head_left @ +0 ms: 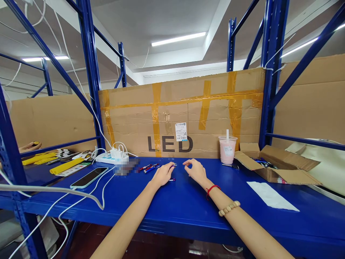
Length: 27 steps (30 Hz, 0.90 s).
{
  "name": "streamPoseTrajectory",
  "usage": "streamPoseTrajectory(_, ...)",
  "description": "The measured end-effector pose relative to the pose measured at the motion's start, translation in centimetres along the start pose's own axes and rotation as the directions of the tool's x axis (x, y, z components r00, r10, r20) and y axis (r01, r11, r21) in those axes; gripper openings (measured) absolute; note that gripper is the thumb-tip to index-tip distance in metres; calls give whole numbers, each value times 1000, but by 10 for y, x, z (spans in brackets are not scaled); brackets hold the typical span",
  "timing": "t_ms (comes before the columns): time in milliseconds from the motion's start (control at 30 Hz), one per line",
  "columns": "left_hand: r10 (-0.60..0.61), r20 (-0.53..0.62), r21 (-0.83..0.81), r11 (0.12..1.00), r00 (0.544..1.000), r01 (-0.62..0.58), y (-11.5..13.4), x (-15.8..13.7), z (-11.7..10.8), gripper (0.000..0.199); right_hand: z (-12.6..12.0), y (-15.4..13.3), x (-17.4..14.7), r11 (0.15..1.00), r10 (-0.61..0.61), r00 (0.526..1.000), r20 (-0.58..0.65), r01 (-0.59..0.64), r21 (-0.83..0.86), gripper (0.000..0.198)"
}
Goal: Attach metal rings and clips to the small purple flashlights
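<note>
My left hand [163, 174] rests on the blue shelf top [188, 205], fingers curled around a small purple pen-like item; its metal tip [174, 165] shows at my fingertips and its end [171, 179] sticks out under the palm. My right hand [196, 169] hovers just to the right with thumb and forefinger pinched together, nothing visibly in it. A red string and a bead bracelet circle that wrist. Several more small red and blue pens [149, 167] lie just left of my left hand.
A phone [89, 177] on a white cable and a power strip [111, 157] lie at left. A pink drink cup [228, 149], an open cardboard box [277, 166] and a white sheet [272, 196] are at right. A cardboard wall marked LED [183, 115] closes the back. Another person's hand [30, 146] shows at far left.
</note>
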<state>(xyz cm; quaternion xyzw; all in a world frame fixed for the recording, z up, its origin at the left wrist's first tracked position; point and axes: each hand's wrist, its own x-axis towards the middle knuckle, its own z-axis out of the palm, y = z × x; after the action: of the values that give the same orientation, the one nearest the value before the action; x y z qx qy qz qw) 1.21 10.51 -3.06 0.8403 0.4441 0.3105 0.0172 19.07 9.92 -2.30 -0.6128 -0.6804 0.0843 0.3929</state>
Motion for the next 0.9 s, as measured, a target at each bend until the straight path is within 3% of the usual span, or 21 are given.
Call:
streamPoseTrajectory(300,-7,11,16,1000,1000,7,4,-1,-2,26,1,3,1,1000,-19,1000,9,19,16,19)
streamPoseTrajectory(467,42,20,-24,999,999,-42,3,-1,3,28,8,6,2,949,-261,959,114,233,214,27)
streamPoseTrajectory(567,41,43,-42,998,998,-39,2,0,6,32,12,9,4,926,-332,934,131,296,236,27)
streamPoseTrajectory(900,76,45,-66,995,996,-73,5,-2,4,29,8,13,8,901,-298,950,88,250,354,24)
